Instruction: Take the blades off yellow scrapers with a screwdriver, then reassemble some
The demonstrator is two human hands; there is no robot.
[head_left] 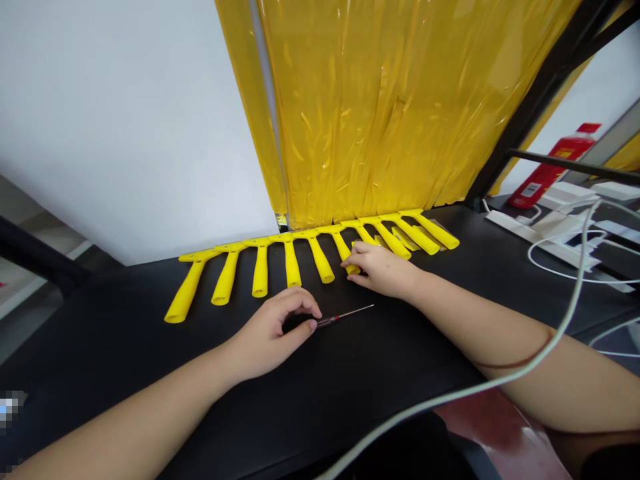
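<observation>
Several yellow T-shaped plastic handles (226,279) lie in a row on the black tabletop, their crossbars toward the wall and their hollow grip ends toward me. My left hand (273,331) is in front of the row, thumb and forefinger closed around the handle of a small screwdriver (329,321). Its thin shaft points right, and the back of its handle is hidden by my hand. My right hand (384,268) has its fingers bent around the lower end of one yellow handle (340,248) right of the middle. The fingertips partly cover that end.
Flat yellow pieces (404,240) lie among the handles on the right. Yellow plastic film (380,113) hangs behind the row. A red bottle (553,167), white power strips (530,233) and cables stand at the right. A pale cable (450,399) crosses the front, over my right forearm.
</observation>
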